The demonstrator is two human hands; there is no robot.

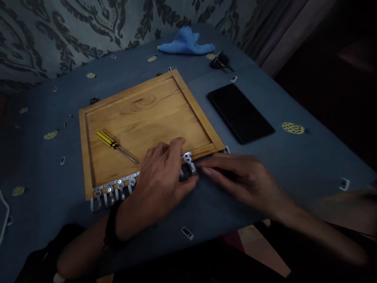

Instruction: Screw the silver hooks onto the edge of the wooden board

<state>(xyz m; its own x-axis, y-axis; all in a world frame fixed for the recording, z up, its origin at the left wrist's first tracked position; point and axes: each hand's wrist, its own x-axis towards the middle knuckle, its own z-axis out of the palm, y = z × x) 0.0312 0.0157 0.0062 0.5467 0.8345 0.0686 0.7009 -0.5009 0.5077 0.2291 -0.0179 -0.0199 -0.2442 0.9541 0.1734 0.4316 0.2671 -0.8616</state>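
Observation:
A square wooden board (153, 106) with a raised rim lies on a blue tablecloth. Along its near edge runs a metal rack of hooks (113, 190). My left hand (161, 181) rests on the middle of that rack, its fingers curled over the metal and the thumb near a hook (188, 165) at the right end. My right hand (241, 179) lies flat on the cloth just right of that hook, its fingertips touching it, somewhat blurred. A screwdriver (113, 144) with a yellow and black handle lies on the board, apart from both hands.
A black phone (240, 112) lies face up to the right of the board. A blue cloth (187, 42) and a dark small object (220, 61) sit at the far edge. The table's near edge runs just under my forearms. A patterned curtain hangs behind.

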